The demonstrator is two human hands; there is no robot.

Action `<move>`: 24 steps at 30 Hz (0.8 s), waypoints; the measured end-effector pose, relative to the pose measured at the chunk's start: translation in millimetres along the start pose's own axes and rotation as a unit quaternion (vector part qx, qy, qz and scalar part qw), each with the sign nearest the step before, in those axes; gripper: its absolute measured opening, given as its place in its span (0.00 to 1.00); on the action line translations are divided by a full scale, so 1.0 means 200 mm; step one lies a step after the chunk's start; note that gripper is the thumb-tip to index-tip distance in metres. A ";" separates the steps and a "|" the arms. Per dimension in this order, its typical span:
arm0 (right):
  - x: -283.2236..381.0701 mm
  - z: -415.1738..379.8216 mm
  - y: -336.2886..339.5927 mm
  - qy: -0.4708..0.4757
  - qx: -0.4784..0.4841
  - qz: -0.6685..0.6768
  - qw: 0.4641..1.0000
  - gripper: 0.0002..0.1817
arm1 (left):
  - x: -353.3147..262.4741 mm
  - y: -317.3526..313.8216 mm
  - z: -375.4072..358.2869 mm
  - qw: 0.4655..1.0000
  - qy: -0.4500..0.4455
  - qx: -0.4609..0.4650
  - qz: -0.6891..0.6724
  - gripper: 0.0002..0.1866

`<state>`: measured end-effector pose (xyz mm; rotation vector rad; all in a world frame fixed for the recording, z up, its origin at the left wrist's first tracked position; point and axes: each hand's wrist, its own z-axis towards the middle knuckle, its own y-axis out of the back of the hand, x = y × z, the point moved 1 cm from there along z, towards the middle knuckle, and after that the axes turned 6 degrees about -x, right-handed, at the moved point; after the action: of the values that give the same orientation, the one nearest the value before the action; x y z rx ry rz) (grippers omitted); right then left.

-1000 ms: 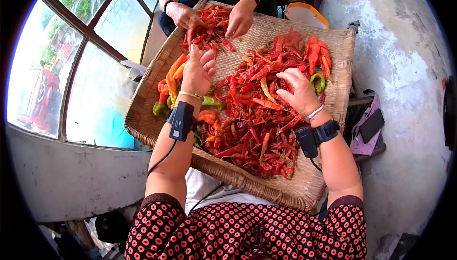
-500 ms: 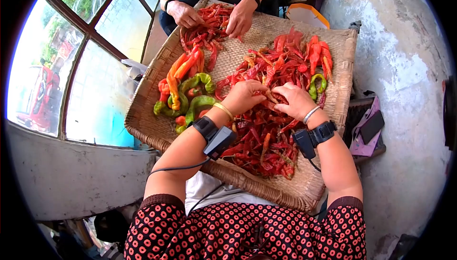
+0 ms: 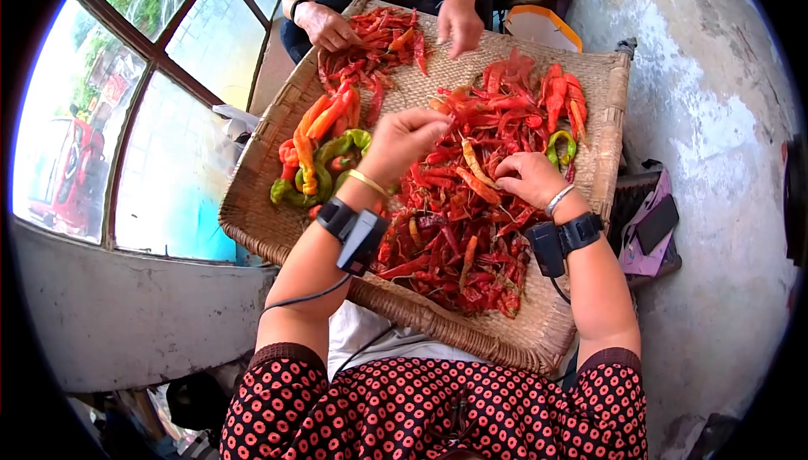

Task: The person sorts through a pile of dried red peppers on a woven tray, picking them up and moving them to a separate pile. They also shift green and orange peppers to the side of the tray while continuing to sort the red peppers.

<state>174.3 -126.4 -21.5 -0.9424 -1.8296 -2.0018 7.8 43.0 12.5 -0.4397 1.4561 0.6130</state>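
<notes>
Sorting step in hand, by the look of it: woven tray (image 3: 539, 325) on lap, main heap of red chillies (image 3: 459, 216) at tray centre. Left hand (image 3: 402, 142) raised above heap, toward tray's left side, fingers pinched nearly closed; whether anything is gripped, cannot tell. Right hand (image 3: 530, 178) resting on heap, tray-centre right, fingers curled loosely among pods; hold on a pod not confirmed. Green and orange chillies (image 3: 324, 157) set apart at tray's left edge; smaller red pile (image 3: 374, 43) at tray's far edge under co-worker's hands (image 3: 326, 26). Next move, judged: single off-colour pod to be picked out w/o dragging neighbours. Wrist devices on both arms; no brand, label or writing legible anywhere.
</notes>
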 end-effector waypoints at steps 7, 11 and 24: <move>0.00 0.00 0.00 -0.002 -0.012 -0.002 1.000 0.12 | 0.00 0.27 0.08 0.977 -0.048 -0.129 -0.163 0.10; -0.03 0.00 0.00 -0.011 -0.039 0.027 0.999 0.12 | 0.00 0.31 0.09 0.968 -0.058 -0.100 -0.223 0.10; 0.06 -0.05 0.10 -0.034 -0.090 0.426 0.899 0.12 | 0.07 -0.16 -0.05 0.986 0.010 0.159 0.049 0.19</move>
<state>174.8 -136.5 2.7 -1.5359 -0.9561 -1.5678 19.7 12.6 -4.8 -0.1243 1.5693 0.4439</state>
